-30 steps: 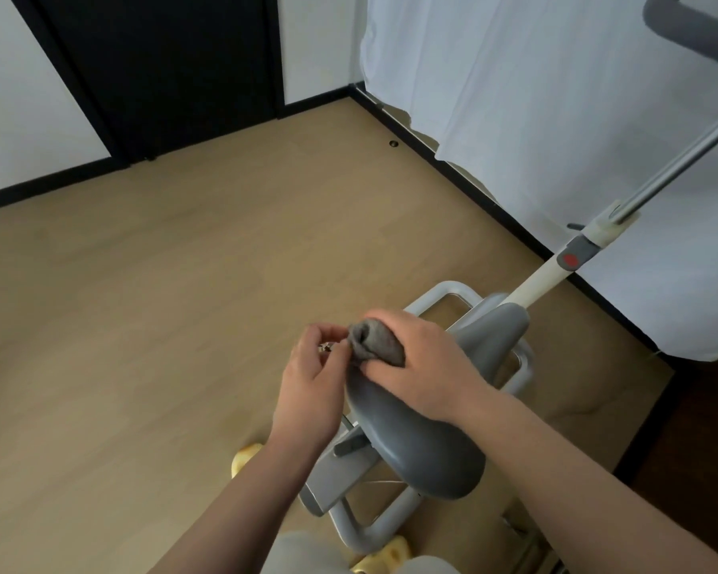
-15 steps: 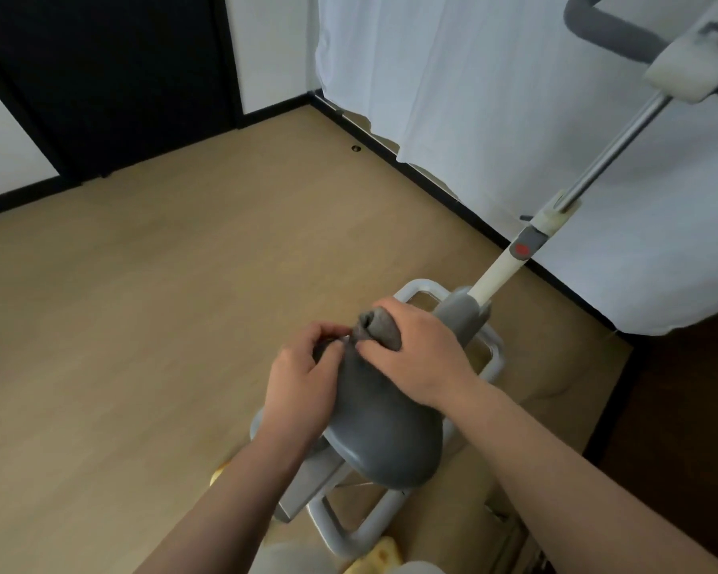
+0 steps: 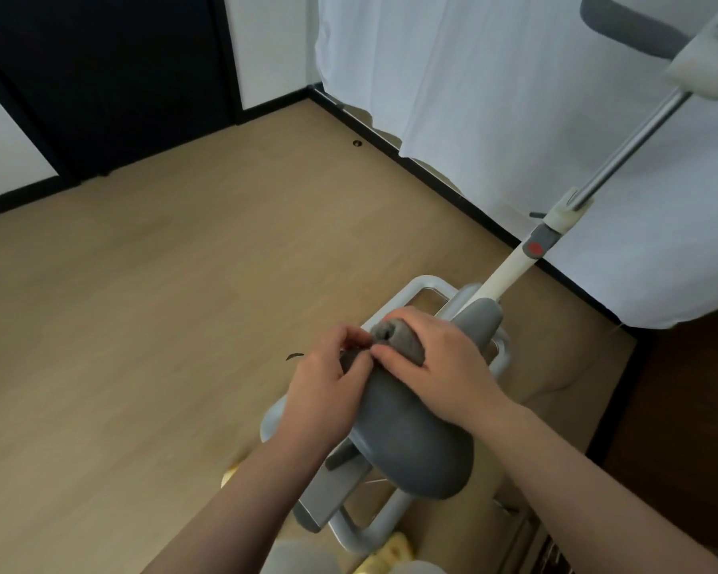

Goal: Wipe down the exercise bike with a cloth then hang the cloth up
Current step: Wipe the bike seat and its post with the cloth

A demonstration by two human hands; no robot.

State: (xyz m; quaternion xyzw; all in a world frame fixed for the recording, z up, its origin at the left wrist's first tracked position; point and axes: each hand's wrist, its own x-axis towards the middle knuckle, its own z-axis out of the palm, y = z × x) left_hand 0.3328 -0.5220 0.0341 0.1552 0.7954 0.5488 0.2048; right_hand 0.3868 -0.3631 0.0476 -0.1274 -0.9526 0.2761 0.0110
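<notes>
A bunched grey cloth (image 3: 396, 339) is being gripped under the curled right hand (image 3: 442, 362) on the nose of the bike seat (image 3: 415, 441), its tip being pinched by the left hand (image 3: 328, 385) just left of the seat, whose long axis is running toward the handlebar post (image 3: 510, 271).

Two bare forearms and two bare hands, seen from above.

The left hand (image 3: 328, 391) and the right hand (image 3: 444, 366) wear no gloves, rings or watch; both forearms are uncovered, with no sleeve visible up to the picture's lower edge.
</notes>
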